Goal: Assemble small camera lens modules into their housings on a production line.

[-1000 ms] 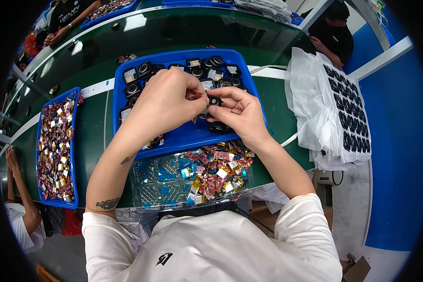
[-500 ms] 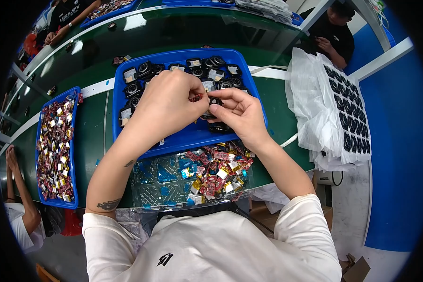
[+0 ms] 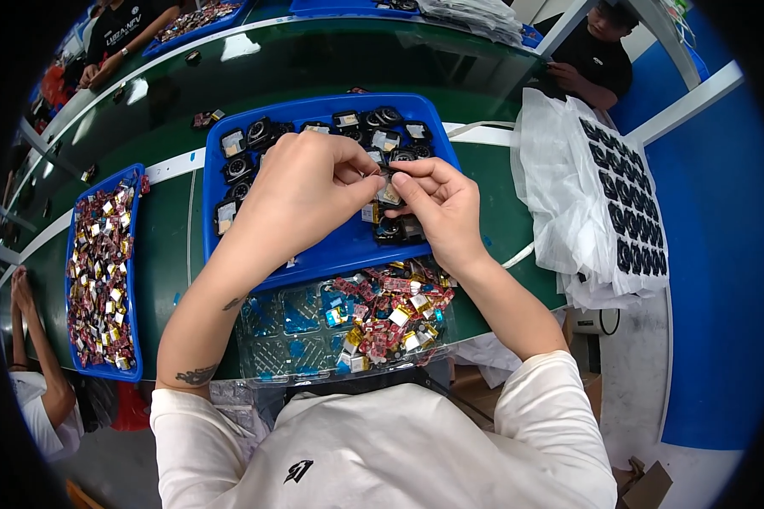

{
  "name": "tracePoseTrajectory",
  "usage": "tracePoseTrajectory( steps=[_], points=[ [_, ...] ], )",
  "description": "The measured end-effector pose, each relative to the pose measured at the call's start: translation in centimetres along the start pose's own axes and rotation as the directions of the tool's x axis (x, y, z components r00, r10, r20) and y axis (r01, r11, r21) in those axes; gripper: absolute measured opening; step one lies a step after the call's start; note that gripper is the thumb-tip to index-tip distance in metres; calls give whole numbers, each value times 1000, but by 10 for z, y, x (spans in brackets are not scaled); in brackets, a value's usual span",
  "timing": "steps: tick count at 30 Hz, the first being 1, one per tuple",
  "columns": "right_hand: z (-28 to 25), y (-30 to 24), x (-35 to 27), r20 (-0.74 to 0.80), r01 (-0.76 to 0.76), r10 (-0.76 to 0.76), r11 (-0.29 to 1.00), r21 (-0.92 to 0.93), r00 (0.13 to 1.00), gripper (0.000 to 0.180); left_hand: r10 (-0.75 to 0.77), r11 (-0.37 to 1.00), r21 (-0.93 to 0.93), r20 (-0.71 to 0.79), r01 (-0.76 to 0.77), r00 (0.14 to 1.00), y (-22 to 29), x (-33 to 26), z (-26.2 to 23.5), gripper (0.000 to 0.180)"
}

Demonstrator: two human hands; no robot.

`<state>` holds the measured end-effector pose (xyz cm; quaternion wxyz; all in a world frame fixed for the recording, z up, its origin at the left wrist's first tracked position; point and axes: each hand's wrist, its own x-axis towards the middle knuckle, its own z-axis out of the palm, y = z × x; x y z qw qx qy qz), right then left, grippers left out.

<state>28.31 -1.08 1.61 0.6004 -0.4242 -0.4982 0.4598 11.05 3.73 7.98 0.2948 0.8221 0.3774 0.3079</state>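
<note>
Over the blue tray (image 3: pixel 318 265) my two hands meet. A small black watch-like housing (image 3: pixel 389 197), its pale inner part showing, is pinched between thumb and fingers of my right hand (image 3: pixel 447 208). My left hand (image 3: pixel 314 182) is closed at the housing's upper left edge; its fingertips hide what they hold, if anything. A gold-and-white battery (image 3: pixel 370 212) shows just below the left fingertips; whether it hangs from the housing or lies in the tray, I cannot tell. Several similar black housings (image 3: pixel 239 165) lie in the tray, some with pale batteries on them.
Nearest me, a clear plastic tray (image 3: pixel 276 356) holds red circuit boards with batteries (image 3: pixel 390 318). A long blue tray (image 3: pixel 132 280) of similar boards stands at left. White sheets (image 3: pixel 552 195) with rows of black parts (image 3: pixel 628 195) are stacked at right. Other people sit around the green table (image 3: pixel 492 191).
The housing has turned in my right fingers: a dark face with a round part showed before, its pale inside now. The red piece seen by my left fingertips is mostly hidden.
</note>
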Motion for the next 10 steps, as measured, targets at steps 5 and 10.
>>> tracePoseTrajectory(
  steps=[5, 10],
  points=[
    [2, -5, 2, -12, -19, 20, 998, 58, 1000, 21, -48, 999, -5, 46, 48, 998, 2, -1, -5, 18],
    [-1, -8, -2, 15, -48, 47, 997, 60, 999, 24, -121, 990, -73, 36, 123, 992, 5, -10, -1, 20]
  ],
)
